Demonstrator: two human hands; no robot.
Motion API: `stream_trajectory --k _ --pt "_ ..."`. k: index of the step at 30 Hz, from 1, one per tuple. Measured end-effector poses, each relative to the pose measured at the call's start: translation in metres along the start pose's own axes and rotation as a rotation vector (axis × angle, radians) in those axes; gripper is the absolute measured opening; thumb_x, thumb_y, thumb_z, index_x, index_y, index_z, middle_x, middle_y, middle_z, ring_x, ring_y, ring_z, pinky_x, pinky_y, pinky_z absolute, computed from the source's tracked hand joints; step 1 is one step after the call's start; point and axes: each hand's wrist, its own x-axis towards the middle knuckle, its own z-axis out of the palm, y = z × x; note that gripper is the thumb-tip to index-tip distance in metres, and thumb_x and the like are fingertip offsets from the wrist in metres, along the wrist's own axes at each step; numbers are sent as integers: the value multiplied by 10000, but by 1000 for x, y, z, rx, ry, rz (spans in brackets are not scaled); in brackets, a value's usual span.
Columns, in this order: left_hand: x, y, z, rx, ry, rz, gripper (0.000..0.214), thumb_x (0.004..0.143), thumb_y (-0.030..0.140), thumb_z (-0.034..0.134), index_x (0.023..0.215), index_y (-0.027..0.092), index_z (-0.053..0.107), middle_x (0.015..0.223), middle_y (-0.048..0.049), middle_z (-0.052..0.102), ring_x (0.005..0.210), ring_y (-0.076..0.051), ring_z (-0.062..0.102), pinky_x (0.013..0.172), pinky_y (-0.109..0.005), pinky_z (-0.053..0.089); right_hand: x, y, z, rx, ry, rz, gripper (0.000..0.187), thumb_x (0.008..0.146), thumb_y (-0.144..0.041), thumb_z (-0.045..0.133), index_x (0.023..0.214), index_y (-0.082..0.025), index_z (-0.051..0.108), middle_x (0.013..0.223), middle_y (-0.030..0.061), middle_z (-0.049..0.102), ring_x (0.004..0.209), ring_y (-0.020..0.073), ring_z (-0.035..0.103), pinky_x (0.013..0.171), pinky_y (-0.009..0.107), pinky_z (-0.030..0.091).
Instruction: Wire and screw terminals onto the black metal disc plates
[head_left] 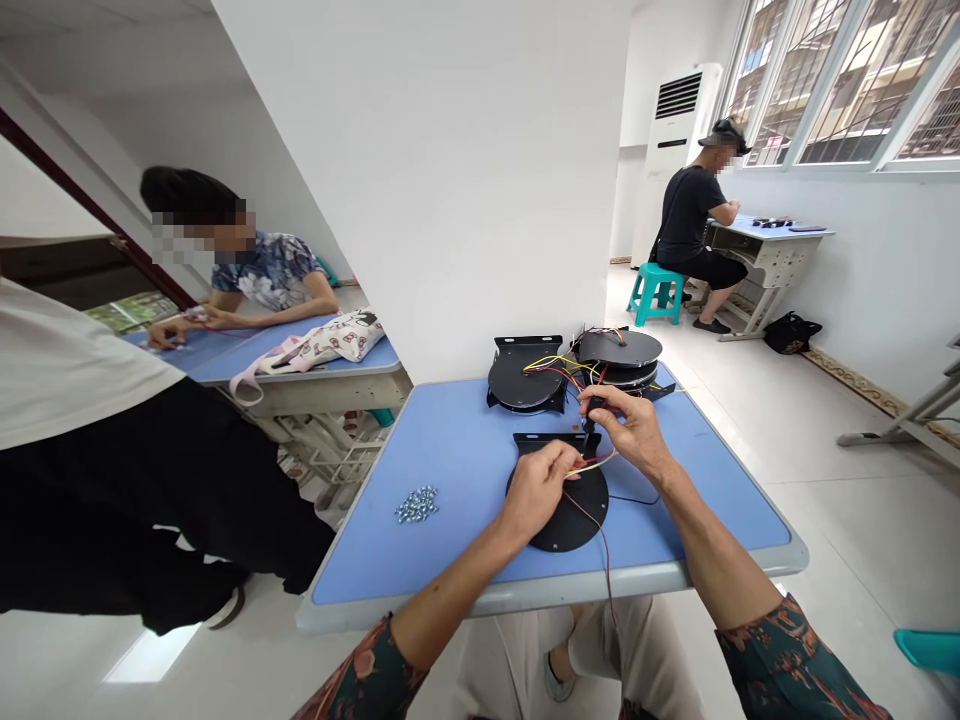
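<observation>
A round black disc-shaped unit (559, 530) with a slotted bracket at its far side lies flat on the blue table in front of me. My left hand (536, 485) rests over it, fingertips pinched near the bracket; what they hold is hidden. Thin red, white and yellow wires (600, 462) run out beside those fingertips. My right hand (630, 425) grips the black handle of a screwdriver (590, 422), held upright with its tip down by the left fingertips. A dark red wire (606, 560) hangs over the table's front edge.
Loose silvery screws (417, 505) lie in a pile on the table (465, 440), left of my hands. More black units (527, 378) with wires, some stacked (621, 350), stand at the back against a white pillar (450, 200). A person stands at left; two others sit at tables.
</observation>
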Motion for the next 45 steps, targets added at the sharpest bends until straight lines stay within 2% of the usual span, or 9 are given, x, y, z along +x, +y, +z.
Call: stream_trajectory --k 3,6,11,17,28,33,37,40,45 --pt "17 -4 2 -189 13 -177 120 921 247 542 863 187 629 810 -25 704 803 -182 720 686 -294 631 0 0 -1 -30 -11 -7 173 965 -320 610 1059 -240 731 877 23 742 771 167 673 747 284 544" --pt "30 -6 8 -178 -11 -221 75 870 162 543 871 186 614 765 -5 672 723 -156 691 622 -255 594 0 -1 -2 -70 -7 -27 174 970 -306 597 1048 -223 728 865 28 743 760 161 671 730 275 536" --pt "37 -10 10 -57 -7 -143 151 860 79 503 870 184 611 741 19 643 640 -118 624 644 -228 525 0 -2 -2 -75 -30 -52 164 963 -224 587 1051 -217 725 871 23 745 757 148 669 733 261 526" --pt "36 -14 8 119 5 36 169 855 62 554 884 187 664 898 -16 667 775 -147 628 776 -268 513 0 -1 2 -15 -8 20 188 950 -198 582 1074 -219 721 886 20 736 771 150 663 731 261 531" --pt "43 -14 13 172 -2 57 184 892 73 601 774 175 699 852 -33 709 790 -163 651 793 -270 505 -3 -3 6 -42 -3 54 222 975 -326 591 1110 -207 722 846 26 724 717 159 660 669 275 542" --pt "44 -18 15 149 19 43 177 878 50 594 783 168 683 845 -33 721 779 -170 658 762 -277 496 7 -12 3 -297 -37 94 210 923 -357 675 1054 -220 767 907 45 752 735 174 676 688 294 545" --pt "46 -18 15 169 32 39 152 857 44 641 762 161 662 802 -31 708 786 -177 659 772 -285 481 18 -19 3 -444 -84 35 181 898 -305 693 1025 -231 798 766 29 693 652 164 623 640 297 507" --pt "48 -16 14 166 30 -8 168 835 62 692 714 165 637 734 -7 673 736 -164 639 728 -272 460 19 -13 3 -310 -95 35 196 912 -285 666 1059 -236 786 792 32 706 696 170 639 665 300 509" --pt "47 -12 13 179 42 -48 211 818 101 741 662 167 615 708 9 653 678 -140 597 683 -258 435 9 1 4 165 -133 110 277 953 -347 639 1190 -223 712 871 38 710 750 164 646 662 280 525"
